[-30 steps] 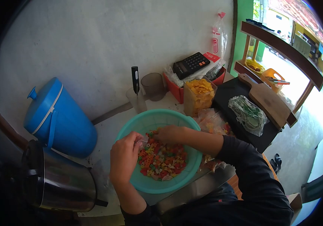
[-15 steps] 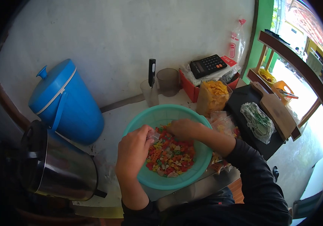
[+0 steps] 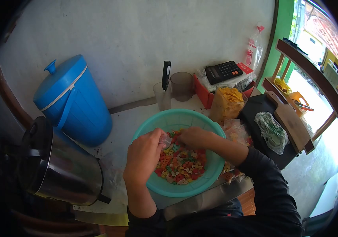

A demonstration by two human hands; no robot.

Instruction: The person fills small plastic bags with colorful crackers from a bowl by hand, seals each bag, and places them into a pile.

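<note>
A turquoise plastic basin (image 3: 215, 173) holds a heap of small crackers (image 3: 182, 166) in red, yellow, green and orange, with wheel and spiral shapes among them. Over the basin's left side, my left hand (image 3: 145, 152) pinches a small clear plastic bag (image 3: 165, 140) between thumb and fingers. My right hand (image 3: 195, 138) reaches in from the right, its fingers curled down among the crackers close to the bag's mouth. Those fingertips are partly hidden, with some crackers showing at them.
Left stand a blue cooler jug (image 3: 76, 102) and a steel pot (image 3: 70, 166). Behind the basin are plastic cups (image 3: 182, 87), one holding a black-handled tool. To the right are a tub of yellow chips (image 3: 228, 104), filled bags (image 3: 235, 132), a calculator (image 3: 224, 72) and a cutting board (image 3: 291, 120).
The view has shifted slightly, so most things sit a little farther right. Both hands stay over the basin; my right fingers have moved a little among the crackers beside the bag.
</note>
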